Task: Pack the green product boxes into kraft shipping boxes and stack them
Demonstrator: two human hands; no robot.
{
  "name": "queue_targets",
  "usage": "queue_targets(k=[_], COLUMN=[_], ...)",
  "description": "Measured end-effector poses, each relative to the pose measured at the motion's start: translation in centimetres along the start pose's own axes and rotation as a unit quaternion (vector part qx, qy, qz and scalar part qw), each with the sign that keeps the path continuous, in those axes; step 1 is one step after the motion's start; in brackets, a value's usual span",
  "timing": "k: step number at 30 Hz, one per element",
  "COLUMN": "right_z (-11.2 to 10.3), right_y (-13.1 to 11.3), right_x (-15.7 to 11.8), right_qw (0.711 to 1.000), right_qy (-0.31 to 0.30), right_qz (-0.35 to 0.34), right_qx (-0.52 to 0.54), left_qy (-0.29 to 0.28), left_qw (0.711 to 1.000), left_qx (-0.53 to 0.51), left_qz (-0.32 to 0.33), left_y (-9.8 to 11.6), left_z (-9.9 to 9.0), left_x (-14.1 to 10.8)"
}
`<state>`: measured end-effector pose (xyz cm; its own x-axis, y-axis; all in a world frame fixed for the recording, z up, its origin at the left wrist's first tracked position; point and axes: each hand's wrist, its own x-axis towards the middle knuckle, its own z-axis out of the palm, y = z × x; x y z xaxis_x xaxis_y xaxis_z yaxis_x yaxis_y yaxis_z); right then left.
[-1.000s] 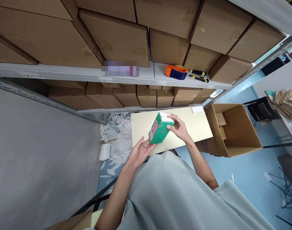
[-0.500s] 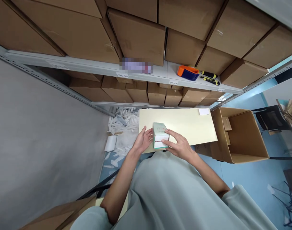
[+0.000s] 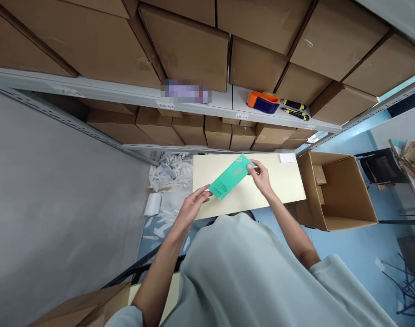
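A slim green box with pale printing and dark lettering on its face is held slanted above the cream tabletop. At its upper right end, my right hand is closed on the edge, thumb on the printed face. My left hand grips the lower left corner between thumb and fingers. The box's far side and underside are hidden from me.
Grey shelving packed with brown cartons rises beyond the table. An orange-and-blue tape dispenser and black-and-yellow cutters lie on it. A large open carton stands right; white scraps lie left.
The box has turned so its green printed face shows instead of its pale top and white side. My right hand has moved up to its far end, my left slightly down and left.
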<state>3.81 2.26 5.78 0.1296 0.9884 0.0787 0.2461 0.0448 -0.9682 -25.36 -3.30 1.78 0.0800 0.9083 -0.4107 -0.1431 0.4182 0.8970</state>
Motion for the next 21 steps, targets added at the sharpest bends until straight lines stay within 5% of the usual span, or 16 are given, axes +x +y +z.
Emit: queue_targets(k=[5, 11, 16, 21], right_z=[1.5, 5.7, 7.5, 7.2], right_y=[3.3, 5.2, 5.5, 5.6], right_x=[1.4, -3.6, -6.6, -6.7], right_qw=[0.94, 0.78, 0.69, 0.698], right_qy=[-0.004, -0.126, -0.142, -0.105], right_qz=[0.287, 0.538, 0.593, 0.58], right_qx=[0.184, 0.296, 0.39, 0.407], left_qy=[0.031, 0.054, 0.017, 0.006], left_qw=[0.975, 0.967, 0.979, 0.981], left_qx=[0.15, 0.16, 0.135, 0.127], left_qz=[0.162, 0.188, 0.151, 0.149], left_y=[3.8, 6.8, 7.6, 7.2], left_z=[1.4, 2.7, 3.2, 3.4], left_x=[-1.1, -0.8, -0.3, -0.3])
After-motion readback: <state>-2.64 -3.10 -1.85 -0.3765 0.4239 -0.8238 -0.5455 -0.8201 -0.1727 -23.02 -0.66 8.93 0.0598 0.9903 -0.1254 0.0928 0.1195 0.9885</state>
